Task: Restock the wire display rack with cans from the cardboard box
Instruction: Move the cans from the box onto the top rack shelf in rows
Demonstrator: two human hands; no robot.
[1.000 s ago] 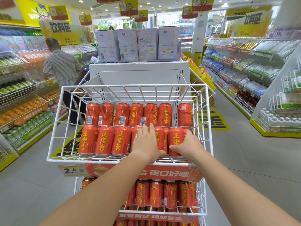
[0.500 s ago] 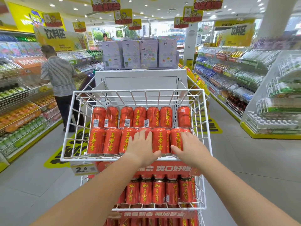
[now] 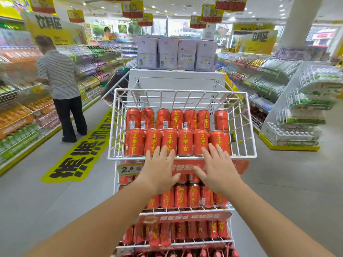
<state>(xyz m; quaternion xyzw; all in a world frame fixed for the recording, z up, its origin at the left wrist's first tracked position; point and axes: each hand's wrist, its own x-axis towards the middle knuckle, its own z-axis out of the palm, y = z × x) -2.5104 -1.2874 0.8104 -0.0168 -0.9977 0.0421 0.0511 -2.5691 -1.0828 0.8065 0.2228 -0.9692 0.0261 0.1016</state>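
Left hand [image 3: 160, 173] and right hand [image 3: 217, 170] drew back, fingers straightened

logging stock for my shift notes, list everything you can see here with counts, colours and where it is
top basket cans: thirteen, red with yellow lettering, seven behind, six in front
lower-tier cans: many, red, tiers below; count unclear
wire rack: one, white, centre aisle
price tag: one, white and yellow, under the basket's left front
cartons: four, pale purple, on the white cabinet behind
shopper: one, striped shirt, left aisle
left hand: one, open, at front-row cans
right hand: one, open, at front-row cans
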